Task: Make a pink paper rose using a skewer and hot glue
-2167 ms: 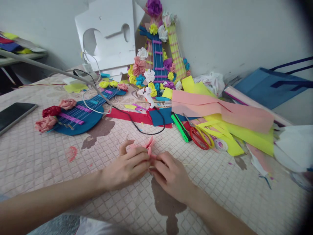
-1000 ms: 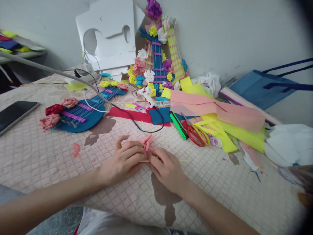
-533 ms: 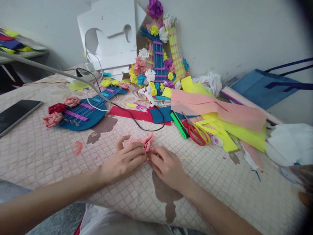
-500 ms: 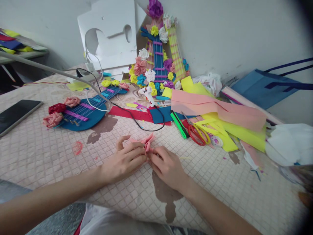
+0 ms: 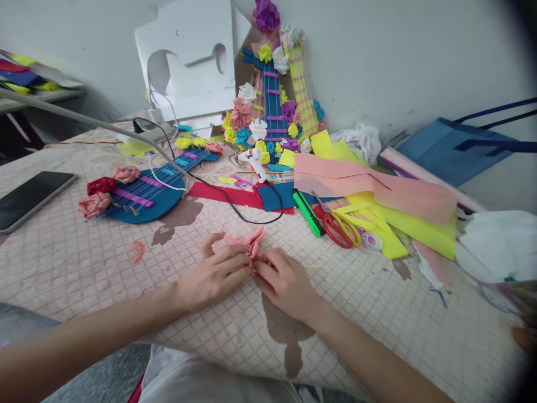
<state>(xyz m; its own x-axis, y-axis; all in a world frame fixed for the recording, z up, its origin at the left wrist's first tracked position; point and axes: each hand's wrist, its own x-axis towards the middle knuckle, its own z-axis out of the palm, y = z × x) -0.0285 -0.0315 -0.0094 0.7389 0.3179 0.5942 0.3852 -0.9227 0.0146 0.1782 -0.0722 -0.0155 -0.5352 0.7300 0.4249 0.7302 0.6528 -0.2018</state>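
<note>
Between my two hands, low over the near part of the table, is a folded pink crepe-paper flower (image 5: 254, 244). My left hand (image 5: 221, 271) pinches it from the left, its index finger raised and curled away. From the right, the fingertips of my right hand (image 5: 284, 280) close on its lower edge. The flower's base is hidden behind my fingers. Beyond my hands lies a blue guitar-shaped cutout (image 5: 168, 201) with purple strips, strings and paper roses (image 5: 99, 205) at its left end. A white hot glue gun (image 5: 254, 163) stands past the flower, its black cord curving towards me.
Right of centre lie a green box cutter (image 5: 308, 212), scissors (image 5: 342, 229), a tape roll (image 5: 371, 241) and pink sheets (image 5: 335, 173). A phone (image 5: 33, 196) rests at left. Flowered paper guitars (image 5: 274, 106) and a white cut-out board (image 5: 188, 67) lean on the wall.
The view has shifted very slightly. Both hands keep their hold on the pink flower, with hardly any visible movement of the fingers.
</note>
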